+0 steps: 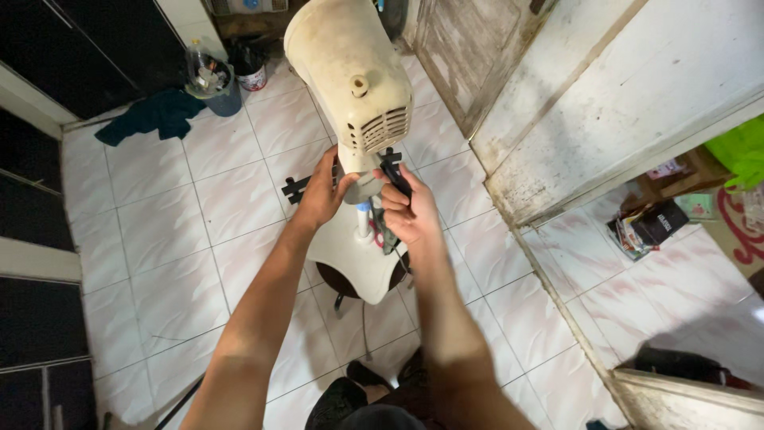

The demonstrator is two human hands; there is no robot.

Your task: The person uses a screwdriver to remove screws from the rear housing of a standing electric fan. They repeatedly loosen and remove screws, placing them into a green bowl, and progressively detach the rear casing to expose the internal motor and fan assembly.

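A yellowed cream fan motor housing (350, 72) with a vent grille and a small knob stands on a stem above a white base (350, 259), which rests on a dark stool. My left hand (322, 191) grips the neck just below the housing from the left. My right hand (406, 209) is closed around a black tool handle (395, 177) held against the neck's right side. A blue and white stem section (363, 219) shows between my hands. The tool's tip is hidden.
White tiled floor (167, 215) all around. A dark cloth (155, 115), a bucket with a bottle (213, 80) and a small tin (251, 73) lie at the back. A worn door and frame (573, 119) stand to the right, with boxes and papers (649, 227) beyond.
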